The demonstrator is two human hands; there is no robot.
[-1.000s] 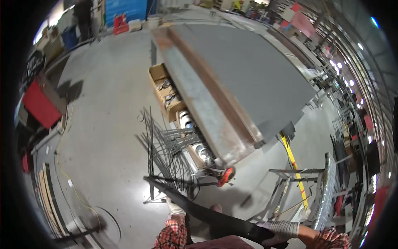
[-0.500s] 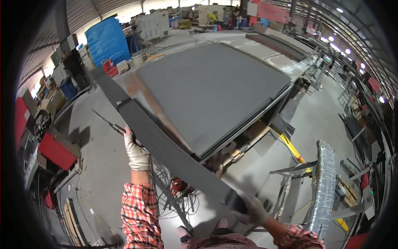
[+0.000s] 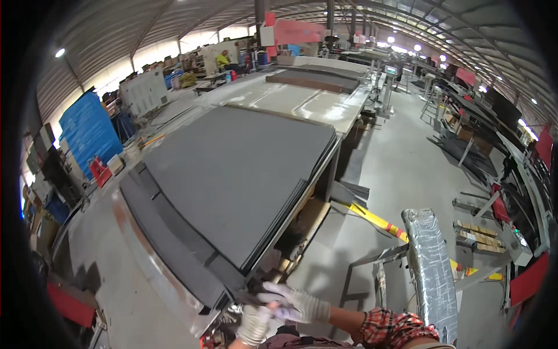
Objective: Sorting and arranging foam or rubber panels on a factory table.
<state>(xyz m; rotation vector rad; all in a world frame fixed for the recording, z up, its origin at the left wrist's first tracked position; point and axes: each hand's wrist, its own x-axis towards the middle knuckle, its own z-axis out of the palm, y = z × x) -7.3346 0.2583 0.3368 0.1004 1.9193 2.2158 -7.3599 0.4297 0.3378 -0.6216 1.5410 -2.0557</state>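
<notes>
A bundle of long dark grey strips [image 3: 180, 227], bound by dark bands, lies along the left side of a stack of large dark grey sheets [image 3: 244, 168]. My gloved left hand [image 3: 254, 321] is low in the view, by the bundle's near end, with its fingers closed. My gloved right hand [image 3: 295, 301] meets it from the right, fingers drawn in toward the left hand. Whatever they hold between them is blurred and partly hidden.
A metal table edge [image 3: 145, 256] runs along the stack's left side. To my right stands a long foil-wrapped piece [image 3: 430, 273] beside a yellow bar [image 3: 378, 221]. Farther off are a blue-covered panel [image 3: 90, 131] and a person in a yellow top [image 3: 223, 58].
The strip bundle, earlier held up in both hands, now rests on the stack. My hands have come together at its near end. The thin pointed tool in my left hand no longer shows clearly.
</notes>
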